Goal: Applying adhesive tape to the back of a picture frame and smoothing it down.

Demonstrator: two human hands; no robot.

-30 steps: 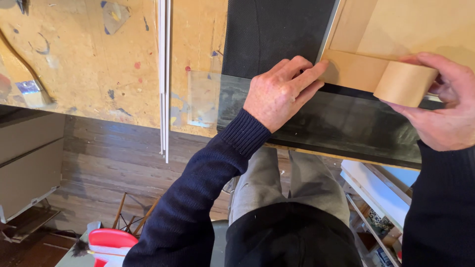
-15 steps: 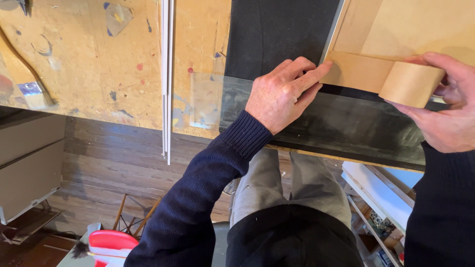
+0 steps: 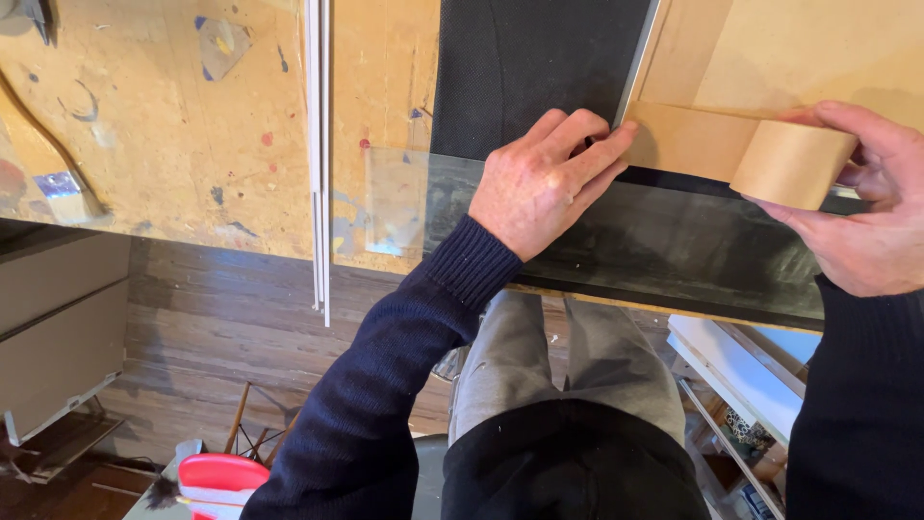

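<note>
The left hand (image 3: 539, 188) lies flat, fingers pressing the free end of the brown tape strip (image 3: 679, 140) onto the black panel (image 3: 539, 67). The right hand (image 3: 857, 217) grips the tape roll (image 3: 791, 164), just right of the left.

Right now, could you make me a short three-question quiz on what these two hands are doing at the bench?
1. True or false: the right hand holds the roll of brown tape.
2. What does the left hand press down? A) the tape's free end B) a paintbrush C) the white rods
3. Fill in: the tape strip lies beside the ___ panel.

Key: 1 true; 2 A; 3 black.
</note>
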